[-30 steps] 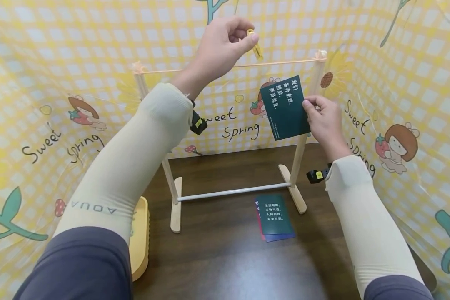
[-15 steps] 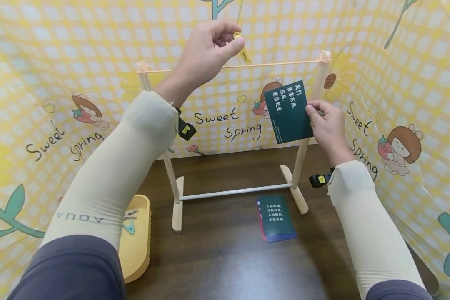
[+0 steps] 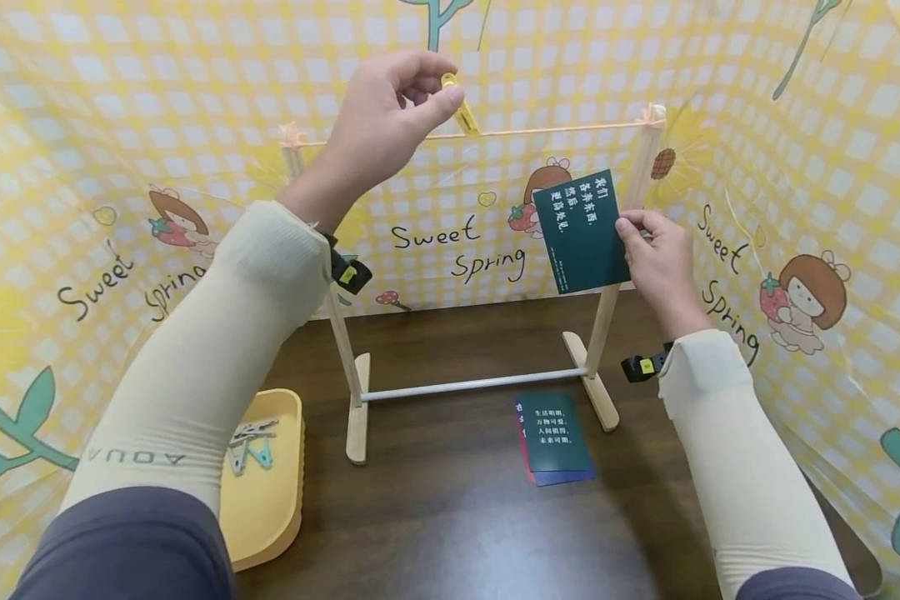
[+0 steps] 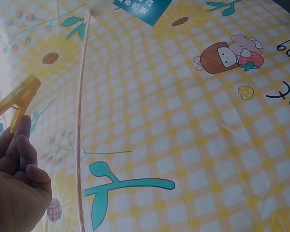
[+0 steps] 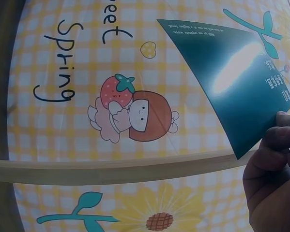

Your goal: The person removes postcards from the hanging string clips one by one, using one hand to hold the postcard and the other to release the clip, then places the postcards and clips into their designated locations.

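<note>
My left hand (image 3: 390,112) pinches a yellow clothespin (image 3: 461,107) between thumb and fingers, by its handle end. In the head view the pin's tip overlaps the string (image 3: 540,130); the left wrist view shows the clothespin (image 4: 22,99) apart from the string (image 4: 80,106). With thumb and fingers my right hand (image 3: 658,258) holds a dark green card (image 3: 583,237) by its right edge, below the string and in front of the right post. White Chinese writing covers part of the card, which is tilted.
A wooden frame with a right post (image 3: 642,167) and white lower bar (image 3: 472,384) stands on the brown table (image 3: 420,508). Several cards (image 3: 551,433) lie stacked before it. At left, a yellow tray (image 3: 292,467) holds several clothespins (image 3: 258,446). Patterned cloth (image 3: 420,275) surrounds the table.
My left hand has moved left and slightly down with the clothespin, across the string's line of view. The card and right hand have shifted slightly down and right. More of the tray shows.
</note>
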`<state>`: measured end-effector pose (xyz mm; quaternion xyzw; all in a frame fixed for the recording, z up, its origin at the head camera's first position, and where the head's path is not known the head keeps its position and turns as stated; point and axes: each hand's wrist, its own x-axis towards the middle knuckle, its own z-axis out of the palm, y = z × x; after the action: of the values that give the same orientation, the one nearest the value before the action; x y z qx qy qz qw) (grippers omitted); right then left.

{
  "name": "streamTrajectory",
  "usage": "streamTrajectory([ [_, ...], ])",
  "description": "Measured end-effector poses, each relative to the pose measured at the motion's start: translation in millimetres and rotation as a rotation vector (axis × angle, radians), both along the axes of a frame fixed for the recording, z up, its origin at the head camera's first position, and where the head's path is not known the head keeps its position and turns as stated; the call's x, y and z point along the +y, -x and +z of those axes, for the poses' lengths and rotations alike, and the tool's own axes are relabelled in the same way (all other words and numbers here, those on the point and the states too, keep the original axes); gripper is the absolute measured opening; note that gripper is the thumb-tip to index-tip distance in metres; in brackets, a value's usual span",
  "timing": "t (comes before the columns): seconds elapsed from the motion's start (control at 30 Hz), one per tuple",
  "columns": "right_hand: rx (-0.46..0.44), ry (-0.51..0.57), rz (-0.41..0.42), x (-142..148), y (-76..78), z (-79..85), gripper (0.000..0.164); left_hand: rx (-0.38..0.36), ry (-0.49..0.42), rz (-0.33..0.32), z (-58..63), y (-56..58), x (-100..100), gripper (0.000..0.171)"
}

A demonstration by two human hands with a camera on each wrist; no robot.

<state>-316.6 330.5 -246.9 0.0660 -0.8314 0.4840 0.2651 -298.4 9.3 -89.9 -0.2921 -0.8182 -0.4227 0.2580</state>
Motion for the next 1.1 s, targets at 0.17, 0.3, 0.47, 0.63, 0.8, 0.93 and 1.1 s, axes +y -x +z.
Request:
streamTrajectory([
  [0.17,-0.006,0.007,0.000,1.5,-0.6,-1.3,0.042,0.006,-0.007,-0.001,-3.7,-2.4,-8.1,0.032],
  [0.3,-0.007,0.018,0.003,3.0,-0.8,-1.9,0.041,0.007,-0.023,0.012,-6.3,-5.9,-14.3,0.031],
  [0.47,0.001,0.028,0.015,5.2,-0.6,-3.4,0.041,0.003,-0.021,0.037,-9.3,-12.2,-23.8,0.030],
  [0.63,0.036,0.031,0.011,8.3,0.3,-6.3,0.039,-0.005,-0.030,0.058,-14.9,-15.8,-35.0,0.030],
  [0.8,0.051,0.020,0.001,10.8,-0.1,-11.4,0.038,-0.009,-0.049,0.060,-20.8,-18.3,-45.8,0.031],
  [0.93,0.046,0.013,-0.005,13.8,-1.2,-17.7,0.039,0.007,-0.058,0.061,-26.5,-22.8,-54.0,0.030],
  [1.1,0.023,0.029,0.002,18.3,-2.9,-24.2,0.040,-0.012,-0.077,0.089,-34.7,-29.0,-66.9,0.031],
])
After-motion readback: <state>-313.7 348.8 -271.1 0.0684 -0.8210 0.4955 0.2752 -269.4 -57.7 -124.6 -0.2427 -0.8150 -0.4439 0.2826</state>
